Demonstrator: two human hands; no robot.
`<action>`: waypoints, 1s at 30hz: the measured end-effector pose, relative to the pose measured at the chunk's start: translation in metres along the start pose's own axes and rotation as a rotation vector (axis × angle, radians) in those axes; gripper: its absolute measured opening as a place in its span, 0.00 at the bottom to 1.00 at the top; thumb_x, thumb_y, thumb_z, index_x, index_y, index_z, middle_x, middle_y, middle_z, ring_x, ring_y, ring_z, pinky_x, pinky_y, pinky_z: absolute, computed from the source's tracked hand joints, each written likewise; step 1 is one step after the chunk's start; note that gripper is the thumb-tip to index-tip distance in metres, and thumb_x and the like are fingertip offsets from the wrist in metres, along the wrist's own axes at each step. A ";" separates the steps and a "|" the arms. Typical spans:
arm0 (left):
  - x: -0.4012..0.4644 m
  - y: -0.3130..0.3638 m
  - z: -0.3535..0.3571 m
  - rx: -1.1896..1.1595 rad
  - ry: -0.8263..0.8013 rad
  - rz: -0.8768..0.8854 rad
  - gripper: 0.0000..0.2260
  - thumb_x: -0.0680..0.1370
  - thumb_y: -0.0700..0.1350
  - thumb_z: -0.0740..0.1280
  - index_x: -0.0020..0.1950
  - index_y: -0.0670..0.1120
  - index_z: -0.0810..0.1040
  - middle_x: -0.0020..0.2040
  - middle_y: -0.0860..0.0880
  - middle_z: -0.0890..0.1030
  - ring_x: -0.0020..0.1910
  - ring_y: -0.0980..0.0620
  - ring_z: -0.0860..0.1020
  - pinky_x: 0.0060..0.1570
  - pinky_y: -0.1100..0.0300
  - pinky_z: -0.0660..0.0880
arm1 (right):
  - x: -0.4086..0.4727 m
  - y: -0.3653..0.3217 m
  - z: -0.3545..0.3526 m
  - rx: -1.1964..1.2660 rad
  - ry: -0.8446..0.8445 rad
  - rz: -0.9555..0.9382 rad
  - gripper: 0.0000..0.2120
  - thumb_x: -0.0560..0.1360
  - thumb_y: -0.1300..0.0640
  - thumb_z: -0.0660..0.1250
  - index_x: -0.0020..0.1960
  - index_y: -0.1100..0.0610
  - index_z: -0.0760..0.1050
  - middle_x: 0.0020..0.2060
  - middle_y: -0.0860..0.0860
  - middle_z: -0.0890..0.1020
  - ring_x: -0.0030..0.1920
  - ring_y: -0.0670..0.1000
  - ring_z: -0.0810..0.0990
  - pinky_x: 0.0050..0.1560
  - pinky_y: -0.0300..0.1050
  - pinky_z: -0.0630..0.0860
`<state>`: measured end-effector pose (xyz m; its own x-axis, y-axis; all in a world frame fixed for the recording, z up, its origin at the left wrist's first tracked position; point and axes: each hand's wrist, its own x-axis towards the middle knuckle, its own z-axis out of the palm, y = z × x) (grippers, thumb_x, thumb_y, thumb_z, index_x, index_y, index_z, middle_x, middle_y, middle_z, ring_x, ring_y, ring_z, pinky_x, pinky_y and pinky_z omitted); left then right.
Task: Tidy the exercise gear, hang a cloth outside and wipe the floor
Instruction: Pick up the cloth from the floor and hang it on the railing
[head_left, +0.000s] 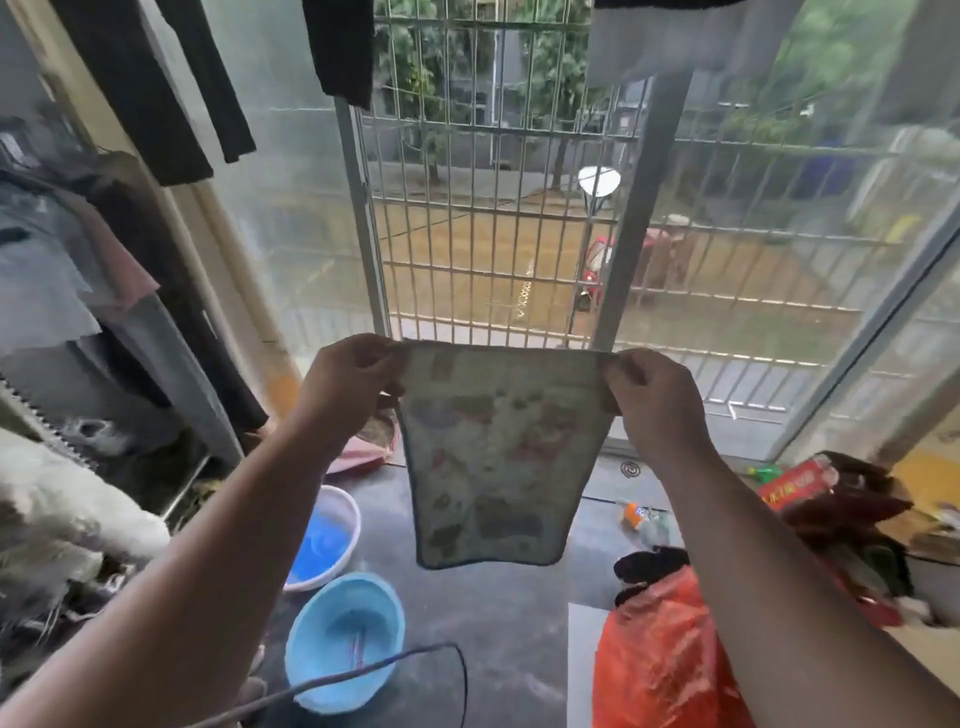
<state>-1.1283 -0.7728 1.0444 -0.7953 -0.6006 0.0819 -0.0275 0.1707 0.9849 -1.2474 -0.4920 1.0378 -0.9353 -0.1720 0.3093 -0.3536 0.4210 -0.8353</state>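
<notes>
Nearest the camera, a thin dark cable (374, 670) curves across the bottom of the view, over a light blue basin (345, 639) on the dark floor (498, 623). Beside it to the right sits an orange plastic bag (660, 660) with something black at its mouth. A little further off, a white basin (330, 535) with blue inside stands on the floor to the left.

Both forearms reach forward and up. The left hand (345, 382) pinches the upper left corner of a cloth (493, 457), the right hand (657, 400) pinches the upper right corner, the fingers of each curled around the top hem. The cloth is pale, with a faded print and a dark trim. It is stretched flat between the two hands and hangs straight down from them, its lower edge free above the floor, touching nothing else.

Beyond the cloth stands a metal window grille (488, 208), with glass panes either side. Dark garments (156, 88) hang overhead at the upper left. Through the bars, a street, trees and a red scooter (595, 270) show, blurred.
</notes>
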 end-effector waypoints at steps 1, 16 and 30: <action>0.018 -0.001 0.006 -0.007 0.005 -0.004 0.01 0.78 0.43 0.70 0.47 0.46 0.81 0.38 0.46 0.83 0.33 0.49 0.81 0.43 0.48 0.80 | 0.019 0.003 0.005 -0.016 -0.009 -0.012 0.09 0.78 0.52 0.66 0.41 0.53 0.79 0.35 0.47 0.81 0.39 0.51 0.80 0.40 0.44 0.75; 0.375 -0.013 0.088 0.033 -0.074 0.050 0.01 0.77 0.43 0.71 0.48 0.46 0.81 0.42 0.43 0.84 0.33 0.53 0.83 0.43 0.51 0.81 | 0.337 0.052 0.130 -0.083 0.060 0.015 0.13 0.77 0.52 0.67 0.34 0.50 0.76 0.30 0.46 0.80 0.33 0.47 0.78 0.34 0.41 0.71; 0.658 -0.021 0.176 0.405 0.023 0.203 0.06 0.77 0.44 0.70 0.50 0.49 0.86 0.37 0.54 0.84 0.36 0.59 0.82 0.47 0.56 0.79 | 0.603 0.117 0.216 -0.152 0.046 -0.051 0.12 0.76 0.59 0.63 0.34 0.49 0.73 0.29 0.44 0.77 0.33 0.41 0.75 0.35 0.37 0.69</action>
<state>-1.7576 -1.0335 1.0511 -0.7958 -0.5398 0.2747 -0.1111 0.5759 0.8100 -1.8495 -0.7389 1.0282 -0.9144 -0.1577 0.3729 -0.3956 0.5435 -0.7404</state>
